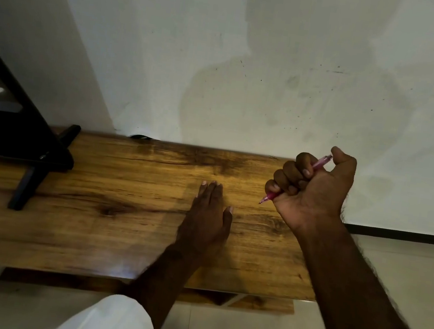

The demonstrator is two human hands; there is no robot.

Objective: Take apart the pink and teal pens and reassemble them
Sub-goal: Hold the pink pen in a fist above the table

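My right hand (pixel 314 187) is making a closed fist around the pink pen (pixel 294 180); all four fingers (pixel 288 173) are curling tight over the barrel and my thumb is standing up next to its back end. The pen is passing slanted through the fist; its writing tip is coming out below my little finger and pointing down and toward my left hand, while the clip end is coming out between my index finger and the thumb, pointing up and away from me. This fist is raised above the far right part of the wooden table (pixel 96 204); I cannot tell if its lower edge is touching the wood.

My left hand (pixel 208 218) is lying flat, palm down, on the table; the fingers are straight and pressed close to each other, the thumb is spread a little toward my right hand, and it is holding nothing. The pen tip is hanging just beyond and to the right of these fingertips, not touching them.

Far to the left of my left hand, a black stand (pixel 35 166) is standing on the table; beyond both hands the pale wall (pixel 249 72) is rising. My white sleeves (pixel 114 321) are showing near my elbows.
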